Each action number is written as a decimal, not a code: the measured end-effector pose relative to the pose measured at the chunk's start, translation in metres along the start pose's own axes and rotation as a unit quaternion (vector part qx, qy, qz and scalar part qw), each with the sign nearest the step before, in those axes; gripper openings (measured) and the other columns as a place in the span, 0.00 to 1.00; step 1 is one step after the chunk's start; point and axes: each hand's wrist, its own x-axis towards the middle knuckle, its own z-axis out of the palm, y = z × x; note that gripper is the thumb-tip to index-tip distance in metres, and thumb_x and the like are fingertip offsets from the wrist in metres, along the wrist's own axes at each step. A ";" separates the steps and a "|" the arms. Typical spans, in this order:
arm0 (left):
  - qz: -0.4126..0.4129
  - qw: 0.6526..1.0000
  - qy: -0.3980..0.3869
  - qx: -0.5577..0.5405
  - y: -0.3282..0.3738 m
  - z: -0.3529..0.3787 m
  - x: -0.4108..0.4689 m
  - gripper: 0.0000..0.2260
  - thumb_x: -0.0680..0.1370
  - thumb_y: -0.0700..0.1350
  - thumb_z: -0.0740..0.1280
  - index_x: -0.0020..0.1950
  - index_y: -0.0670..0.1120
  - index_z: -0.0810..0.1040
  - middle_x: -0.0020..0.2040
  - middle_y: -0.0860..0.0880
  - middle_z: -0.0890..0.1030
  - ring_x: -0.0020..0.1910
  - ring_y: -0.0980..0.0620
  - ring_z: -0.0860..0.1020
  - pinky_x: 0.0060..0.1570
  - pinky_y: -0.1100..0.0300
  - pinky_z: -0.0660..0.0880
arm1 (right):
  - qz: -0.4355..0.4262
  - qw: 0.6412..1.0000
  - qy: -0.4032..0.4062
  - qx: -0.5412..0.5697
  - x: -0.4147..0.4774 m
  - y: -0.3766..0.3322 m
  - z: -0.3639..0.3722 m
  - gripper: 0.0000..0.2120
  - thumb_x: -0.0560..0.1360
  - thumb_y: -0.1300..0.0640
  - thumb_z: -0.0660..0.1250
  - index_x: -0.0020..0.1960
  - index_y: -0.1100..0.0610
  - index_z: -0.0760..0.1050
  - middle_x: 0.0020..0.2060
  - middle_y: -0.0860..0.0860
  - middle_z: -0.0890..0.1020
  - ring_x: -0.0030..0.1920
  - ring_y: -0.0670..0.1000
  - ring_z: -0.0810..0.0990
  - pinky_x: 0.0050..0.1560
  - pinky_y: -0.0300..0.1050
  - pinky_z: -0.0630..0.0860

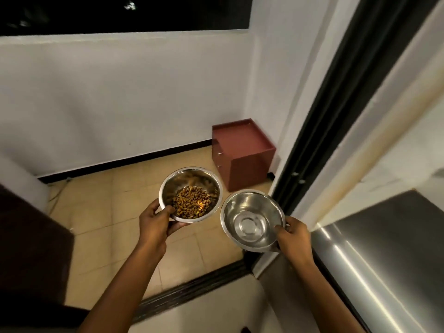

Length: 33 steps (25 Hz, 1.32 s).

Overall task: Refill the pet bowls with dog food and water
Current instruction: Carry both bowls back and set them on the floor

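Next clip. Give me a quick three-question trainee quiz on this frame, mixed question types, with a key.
1. True or false: the round steel bowl in the left hand holds brown dry kibble.
2. Multiple choice: the second round steel bowl, held by the right hand, contains A) kibble, B) no kibble, only bare metal or clear liquid, C) a spoon.
3. Fill in: the dark red box-shaped cabinet stands on the tiled floor in the ____ of the two white walls.

Key: 1 true; 2 B (water cannot be confirmed from this view); 3 corner.
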 end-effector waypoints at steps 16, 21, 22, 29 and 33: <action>0.011 0.976 0.193 -0.096 0.105 -0.041 0.222 0.19 0.81 0.30 0.65 0.70 0.44 0.80 0.64 0.33 0.80 0.58 0.32 0.84 0.36 0.53 0.87 | -0.062 0.986 -0.152 -0.011 0.270 -0.168 0.237 0.10 0.76 0.66 0.67 0.46 0.54 0.85 0.38 0.57 0.87 0.41 0.64 0.88 0.38 0.63 0.88; -0.001 0.973 0.210 -0.100 0.132 -0.049 0.331 0.19 0.81 0.29 0.65 0.69 0.44 0.81 0.62 0.34 0.81 0.53 0.35 0.86 0.38 0.51 0.87 | -0.054 0.985 -0.165 -0.011 0.351 -0.208 0.328 0.11 0.78 0.66 0.66 0.45 0.54 0.84 0.35 0.59 0.85 0.33 0.61 0.84 0.23 0.42 0.76; -0.006 0.973 0.209 -0.098 0.139 -0.051 0.360 0.20 0.81 0.29 0.65 0.70 0.44 0.81 0.62 0.34 0.81 0.53 0.34 0.86 0.38 0.51 0.87 | -0.054 0.984 -0.167 -0.015 0.368 -0.215 0.348 0.10 0.78 0.66 0.66 0.46 0.55 0.84 0.36 0.61 0.85 0.34 0.63 0.84 0.27 0.45 0.78; -0.045 0.971 0.223 -0.075 0.207 -0.050 0.533 0.21 0.80 0.28 0.66 0.65 0.51 0.78 0.57 0.44 0.81 0.55 0.35 0.85 0.35 0.51 0.87 | 0.004 0.988 -0.153 -0.007 0.475 -0.273 0.476 0.13 0.68 0.58 0.64 0.48 0.56 0.84 0.39 0.62 0.86 0.37 0.60 0.85 0.37 0.61 0.87; -0.057 0.966 0.246 -0.065 0.218 -0.046 0.619 0.23 0.80 0.29 0.68 0.71 0.49 0.76 0.58 0.45 0.81 0.57 0.36 0.85 0.35 0.51 0.87 | 0.014 0.986 -0.162 -0.032 0.541 -0.290 0.545 0.15 0.70 0.59 0.65 0.54 0.57 0.84 0.44 0.61 0.87 0.45 0.67 0.89 0.43 0.71 0.87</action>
